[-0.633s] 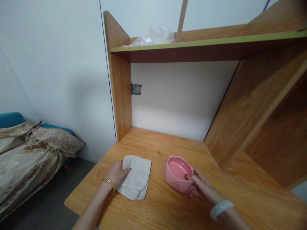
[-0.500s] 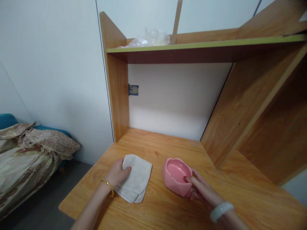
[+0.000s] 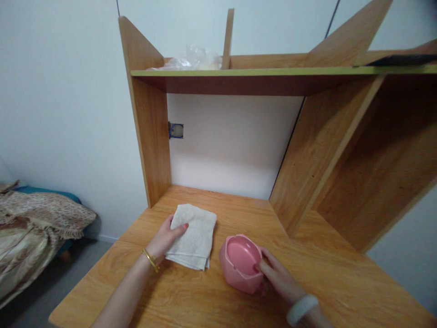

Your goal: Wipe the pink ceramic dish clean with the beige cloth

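Note:
A folded white cloth is pinched at its left edge by my left hand, the thumb on top and the other fingers hidden beneath. To its right is a pink faceted ashtray with a round hollow and small notches in its rim. My right hand grips the ashtray's right side, its thumb over the rim and the other fingers round the outside. The ashtray tilts slightly; whether it touches the desk I cannot tell. A gap separates cloth and ashtray.
The wooden desk has upright side panels and a shelf above. A clear plastic bag and a dark flat object lie on the shelf. An open socket box is in the wall. A draped sofa stands at left.
The view has turned to the right. Relative to the desk, my left hand and the cloth have moved farther back, while the ashtray stays in my right hand, a little nearer the cloth.

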